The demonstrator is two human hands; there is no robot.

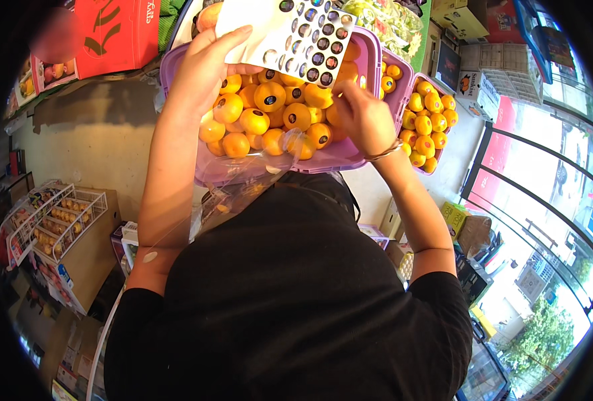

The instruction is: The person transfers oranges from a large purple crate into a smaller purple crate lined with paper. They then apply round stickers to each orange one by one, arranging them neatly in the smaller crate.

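A white sheet of round dark stickers is tilted over the oranges, held along its left side by my left hand, thumb on top. My right hand is closed, its fingertips at the sheet's lower right corner; whether a sticker is between them is too small to see. Beneath both hands, a purple plastic basket holds many oranges. Several of them carry a dark round sticker, such as the orange near the middle. Clear plastic wrap hangs over the basket's near edge.
On the right stands another basket of stickered oranges. Pale green wrapped produce lies beyond the basket. A red carton is at the far left. White wire racks of fruit stand lower left. Glass doors line the right.
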